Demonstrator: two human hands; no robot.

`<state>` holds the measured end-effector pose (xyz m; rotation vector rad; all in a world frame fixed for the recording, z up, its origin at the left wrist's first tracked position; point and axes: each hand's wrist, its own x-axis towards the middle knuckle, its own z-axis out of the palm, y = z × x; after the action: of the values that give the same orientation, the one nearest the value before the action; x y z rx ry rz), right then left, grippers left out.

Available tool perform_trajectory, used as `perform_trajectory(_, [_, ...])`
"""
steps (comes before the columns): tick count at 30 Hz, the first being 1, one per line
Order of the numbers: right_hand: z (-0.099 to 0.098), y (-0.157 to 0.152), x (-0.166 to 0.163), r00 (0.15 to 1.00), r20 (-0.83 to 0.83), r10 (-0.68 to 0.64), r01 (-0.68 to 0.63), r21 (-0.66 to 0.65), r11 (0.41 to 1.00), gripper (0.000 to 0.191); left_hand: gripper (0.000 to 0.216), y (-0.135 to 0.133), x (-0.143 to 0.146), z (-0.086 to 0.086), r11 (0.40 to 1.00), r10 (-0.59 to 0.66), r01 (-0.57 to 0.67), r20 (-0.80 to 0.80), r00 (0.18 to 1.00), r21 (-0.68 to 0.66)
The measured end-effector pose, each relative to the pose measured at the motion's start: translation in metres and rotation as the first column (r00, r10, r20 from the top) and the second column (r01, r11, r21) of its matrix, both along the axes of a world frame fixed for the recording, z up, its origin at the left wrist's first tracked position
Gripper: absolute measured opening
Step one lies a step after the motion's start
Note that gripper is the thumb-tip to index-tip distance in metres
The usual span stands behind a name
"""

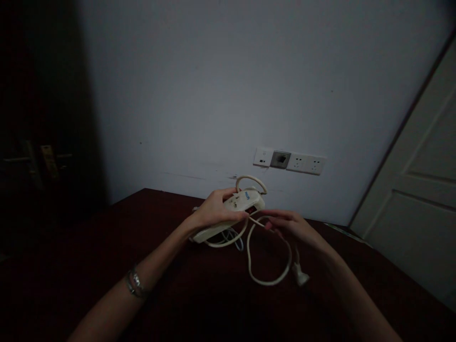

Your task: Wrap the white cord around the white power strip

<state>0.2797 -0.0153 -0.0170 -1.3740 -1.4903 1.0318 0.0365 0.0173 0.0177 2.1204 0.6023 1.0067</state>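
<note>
My left hand (213, 209) had its fingers closed around a white power strip (231, 213), held just above the dark worktop (89, 266). My right hand (288, 225) pinched its cord (267, 280) beside the strip. A little cord lay looped over the strip; most hung loose, plug (300, 277) dangling. Behind the strip, wall sockets (289, 161); right, a door (420, 199).
</note>
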Motion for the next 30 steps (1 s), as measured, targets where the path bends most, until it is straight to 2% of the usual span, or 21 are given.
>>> perform_trajectory(2, [0.004, -0.005, -0.013, 0.987, -0.160, -0.017, 0.022, 0.024, 0.999, 0.041, 0.052, 0.000, 0.007, -0.008, 1.000, -0.007, 0.007, -0.027, 1.000, 0.010])
perform_trajectory(3, [0.005, -0.006, -0.019, 0.983, -0.184, -0.014, 0.024, 0.054, 0.998, 0.040, 0.053, 0.000, 0.010, -0.012, 1.000, -0.014, 0.014, -0.035, 0.999, 0.018])
perform_trajectory(8, [0.000, -0.008, -0.038, 0.995, -0.018, 0.101, -0.094, 0.226, 0.970, 0.037, 0.061, -0.004, 0.016, -0.024, 0.997, -0.066, 0.067, -0.024, 0.998, 0.045])
perform_trajectory(13, [-0.008, -0.005, -0.033, 0.994, 0.100, 0.048, -0.079, 0.329, 0.941, 0.038, 0.063, -0.012, 0.018, -0.022, 0.989, -0.148, 0.147, 0.018, 0.989, 0.033])
perform_trajectory(15, [-0.008, -0.006, -0.028, 0.991, 0.129, 0.022, -0.067, 0.358, 0.931, 0.040, 0.071, -0.014, 0.018, -0.021, 0.991, -0.132, 0.132, 0.013, 0.991, 0.039])
perform_trajectory(20, [-0.001, -0.012, -0.026, 0.991, 0.127, -0.049, -0.016, 0.465, 0.885, 0.033, 0.111, -0.019, 0.016, -0.017, 0.995, -0.059, 0.060, -0.016, 0.998, 0.074])
perform_trajectory(23, [0.002, -0.014, -0.028, 0.989, 0.097, -0.111, 0.045, 0.523, 0.851, 0.033, 0.118, -0.023, 0.015, -0.014, 0.997, -0.026, 0.026, 0.006, 1.000, 0.073])
perform_trajectory(27, [-0.002, -0.010, -0.028, 0.981, -0.011, -0.194, 0.170, 0.532, 0.829, 0.039, 0.115, -0.021, 0.018, -0.016, 0.998, -0.051, 0.057, 0.153, 0.987, -0.032])
perform_trajectory(30, [-0.008, -0.006, -0.026, 0.968, -0.086, -0.234, 0.247, 0.475, 0.845, 0.046, 0.109, -0.011, 0.022, -0.021, 0.964, -0.113, 0.176, 0.296, 0.949, -0.198])
